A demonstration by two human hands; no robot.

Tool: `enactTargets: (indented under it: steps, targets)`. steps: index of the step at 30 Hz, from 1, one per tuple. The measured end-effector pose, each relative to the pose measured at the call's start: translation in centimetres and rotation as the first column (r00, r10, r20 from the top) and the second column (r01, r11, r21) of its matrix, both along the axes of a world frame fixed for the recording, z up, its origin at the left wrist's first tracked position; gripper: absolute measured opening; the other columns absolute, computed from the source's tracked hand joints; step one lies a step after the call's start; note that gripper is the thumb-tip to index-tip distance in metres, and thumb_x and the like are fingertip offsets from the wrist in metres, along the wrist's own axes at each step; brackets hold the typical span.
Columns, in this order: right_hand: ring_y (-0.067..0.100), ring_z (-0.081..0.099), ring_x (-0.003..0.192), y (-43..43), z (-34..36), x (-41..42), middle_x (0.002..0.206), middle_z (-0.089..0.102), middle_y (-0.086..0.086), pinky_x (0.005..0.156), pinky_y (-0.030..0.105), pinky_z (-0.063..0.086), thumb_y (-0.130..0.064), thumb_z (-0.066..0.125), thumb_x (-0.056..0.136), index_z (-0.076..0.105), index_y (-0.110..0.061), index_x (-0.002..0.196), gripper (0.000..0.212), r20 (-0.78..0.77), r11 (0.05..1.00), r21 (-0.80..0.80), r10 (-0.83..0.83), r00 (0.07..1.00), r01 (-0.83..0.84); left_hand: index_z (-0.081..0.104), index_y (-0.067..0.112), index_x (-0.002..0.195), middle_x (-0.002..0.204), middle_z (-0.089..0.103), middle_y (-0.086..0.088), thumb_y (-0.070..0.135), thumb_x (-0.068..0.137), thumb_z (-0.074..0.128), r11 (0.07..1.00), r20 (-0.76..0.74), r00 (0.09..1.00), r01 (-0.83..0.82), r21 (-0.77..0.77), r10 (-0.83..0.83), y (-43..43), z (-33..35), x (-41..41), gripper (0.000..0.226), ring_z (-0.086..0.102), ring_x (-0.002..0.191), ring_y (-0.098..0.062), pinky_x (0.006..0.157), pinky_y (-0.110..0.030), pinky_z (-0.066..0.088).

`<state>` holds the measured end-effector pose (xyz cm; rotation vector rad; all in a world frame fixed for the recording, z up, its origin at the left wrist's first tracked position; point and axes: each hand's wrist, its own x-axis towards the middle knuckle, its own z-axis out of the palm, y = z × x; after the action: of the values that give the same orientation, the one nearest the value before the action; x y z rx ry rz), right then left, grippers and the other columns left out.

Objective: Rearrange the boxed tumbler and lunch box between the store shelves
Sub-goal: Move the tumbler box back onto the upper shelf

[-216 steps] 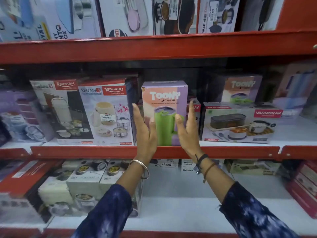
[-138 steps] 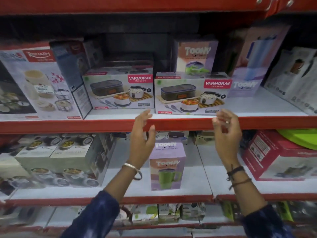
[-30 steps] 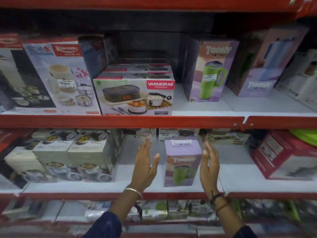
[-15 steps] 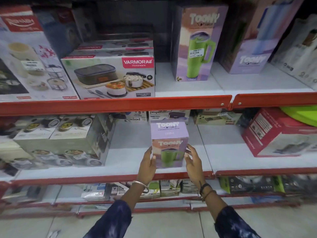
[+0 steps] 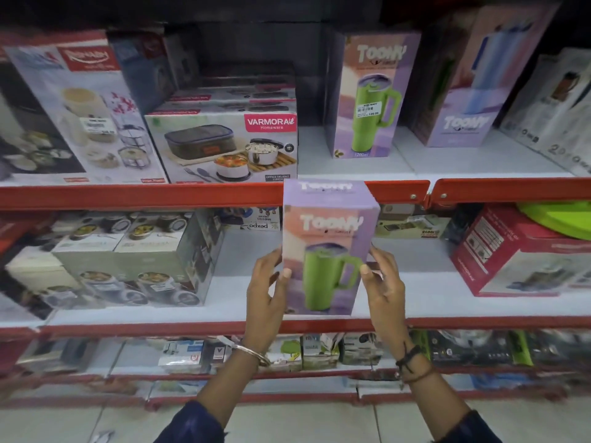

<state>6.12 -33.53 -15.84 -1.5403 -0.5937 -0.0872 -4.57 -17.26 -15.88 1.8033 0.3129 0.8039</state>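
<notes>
A purple Toony tumbler box (image 5: 326,247) with a green mug pictured on it is held upright between both my hands, in front of the lower shelf (image 5: 230,327), its top overlapping the upper shelf's red edge (image 5: 144,196). My left hand (image 5: 267,289) grips its left side, my right hand (image 5: 382,282) its right side. The white Varmora lunch box (image 5: 224,148) stands on the upper shelf at the left centre. A second Toony tumbler box (image 5: 367,94) stands upright to its right.
Large Rishabh boxes (image 5: 76,113) fill the upper shelf's left. Lunch-set boxes (image 5: 128,260) sit on the lower shelf's left, a red box (image 5: 521,251) on its right. A pale blue Toony box (image 5: 473,84) leans at upper right. Small boxes line the bottom shelf (image 5: 287,353).
Both hands closed on the tumbler box on the lower shelf and have lifted it up and toward me. The view has shifted slightly down.
</notes>
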Motion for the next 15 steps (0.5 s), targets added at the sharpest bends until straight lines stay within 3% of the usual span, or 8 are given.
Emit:
enactTargets:
  steps: [3,6,10,15]
  targets:
    - [-0.006,0.056,0.096,0.4,2.4,0.9,0.112,0.051,-0.007,0.082,0.01,0.045,-0.023,0.051,0.088,0.053,-0.025,0.12,0.031,0.05,0.999,0.033,0.001,0.999,-0.003,0.056,0.015,0.127,0.115,0.06,-0.002,0.041,0.09,0.048,0.999,0.027,0.999,-0.032,0.026,0.031,0.6,2.8,0.2,0.046,0.058,0.105,-0.008,0.081,-0.015,0.047]
    - [-0.003,0.055,0.096,0.6,3.8,1.5,0.109,0.051,-0.003,0.081,0.01,0.045,-0.031,0.052,0.089,0.053,-0.03,0.12,0.031,0.095,0.999,0.035,0.002,0.995,-0.005,0.057,0.013,0.126,0.115,0.062,-0.005,0.041,0.09,0.049,0.998,0.032,0.999,-0.032,0.052,0.031,1.0,4.2,0.2,0.046,0.06,0.105,-0.009,0.077,-0.01,0.046]
    - [-0.008,0.053,0.094,0.7,4.4,1.7,0.107,0.051,0.003,0.08,0.007,0.042,-0.023,0.049,0.09,0.051,-0.022,0.124,0.034,0.14,0.999,0.041,-0.009,0.99,0.003,0.059,0.013,0.124,0.115,0.061,-0.005,0.036,0.091,0.05,0.997,0.033,0.998,-0.049,0.058,0.047,0.9,4.6,0.1,0.042,0.06,0.105,-0.012,0.073,-0.011,0.048]
    - [-0.008,0.052,0.089,0.8,4.2,1.3,0.109,0.051,0.007,0.075,0.006,0.042,-0.028,0.05,0.089,0.05,-0.019,0.126,0.038,0.154,0.999,0.044,-0.008,0.988,0.002,0.059,0.015,0.124,0.111,0.06,-0.003,0.038,0.091,0.048,0.995,0.027,0.998,-0.052,0.087,0.05,0.7,4.6,-0.2,0.042,0.06,0.102,-0.011,0.072,-0.011,0.047]
